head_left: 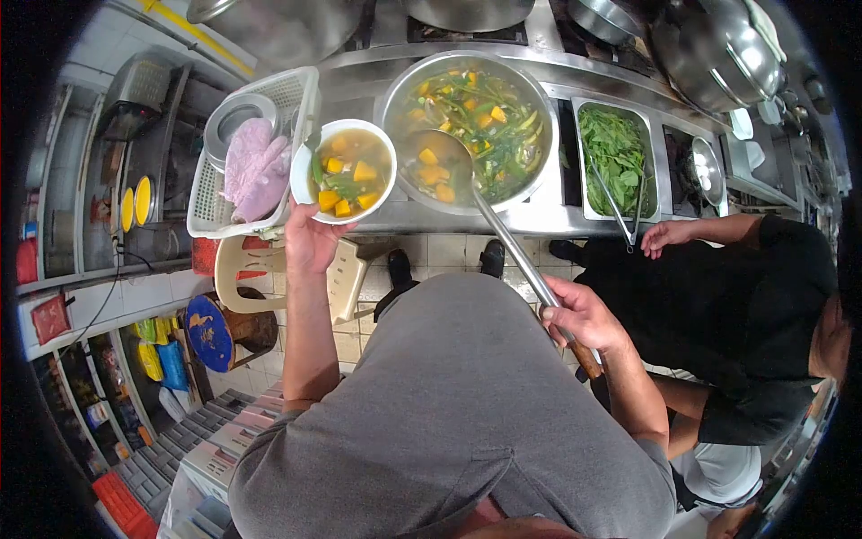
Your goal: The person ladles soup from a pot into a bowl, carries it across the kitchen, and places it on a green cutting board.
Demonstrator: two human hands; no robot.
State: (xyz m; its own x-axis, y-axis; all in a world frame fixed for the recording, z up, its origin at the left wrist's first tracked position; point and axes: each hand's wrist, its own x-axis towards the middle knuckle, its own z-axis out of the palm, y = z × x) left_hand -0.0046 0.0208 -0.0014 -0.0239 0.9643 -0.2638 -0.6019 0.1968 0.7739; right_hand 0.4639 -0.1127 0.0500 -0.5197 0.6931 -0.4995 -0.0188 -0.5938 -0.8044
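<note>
Left hand [312, 244] is gripping the bowl [300, 187] by its near side, thumb up at the rim; bowl is sitting between basket [310, 94] and pot [542, 171], soup and orange chunks filling much of it. Right hand [582, 316] is closing its fingers around the ladle [514, 241] handle; scoop end is carrying chunks at the pot's near left, can't tell if touching soup. Risks: bowl is likely running hot, so fingers flinching or tilting could be spilling broth onto the counter [409, 224]. Handle rolling in the grip could be tipping chunks out. Co-worker's hand [667, 236] is hovering beside the tongs [611, 193] on the right; elbows could be bumping, jolting the ladle.
</note>
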